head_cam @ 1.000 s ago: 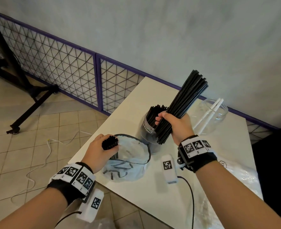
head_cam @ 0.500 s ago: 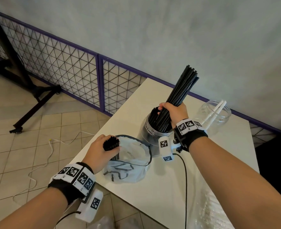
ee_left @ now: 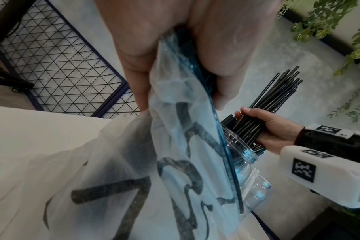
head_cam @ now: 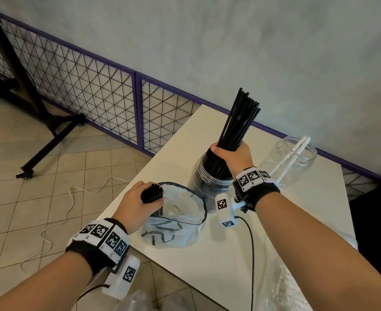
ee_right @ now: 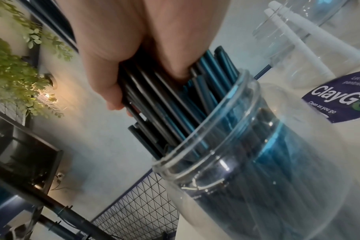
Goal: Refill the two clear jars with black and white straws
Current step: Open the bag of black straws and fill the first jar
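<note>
My right hand grips a thick bundle of black straws whose lower ends stand inside the near clear jar; in the right wrist view the straws pass through the jar mouth. My left hand holds a smaller bunch of black straws together with the rim of a clear plastic bag on the table edge. The bag hangs from that hand. A second clear jar at the back right holds two white straws.
The white table ends just left of the bag. A purple-framed wire fence runs along the grey wall. Crumpled clear plastic lies at the near right edge. A white cable trails on the tiled floor.
My right hand has carried the black bundle from above the table down into the near jar, turning it more upright. The left hand has stayed on the bag and its straws.
</note>
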